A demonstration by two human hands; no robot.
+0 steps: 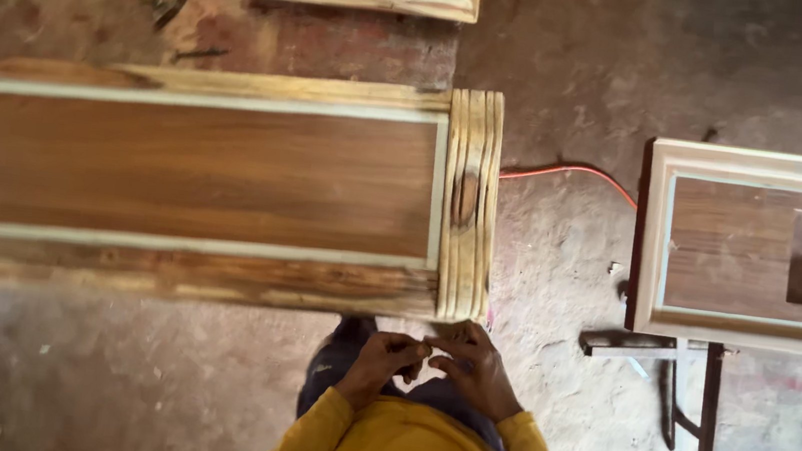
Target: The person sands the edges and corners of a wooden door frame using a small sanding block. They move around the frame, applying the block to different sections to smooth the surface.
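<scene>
Both hands, left hand point(386, 360) and right hand point(471, 364), fingers pinched together on something too small to tell, just below near right corner of long brown wooden panel with pale grooved end moulding point(469, 203), long axis running left–right across floor point(568, 265).

mustard-yellow long-sleeved top, sleeves reaching the wrists, dark blue-grey trousers, bare hands without gloves

Both hands — left hand point(384, 358), right hand point(474, 365) — together below wooden panel point(186, 171)

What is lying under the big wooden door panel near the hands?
Under the door panel only the rough floor shows around its edges, and a red cable emerges from beside its grooved end. The panel covers whatever supports it. Both hands meet just below its corner.
</scene>
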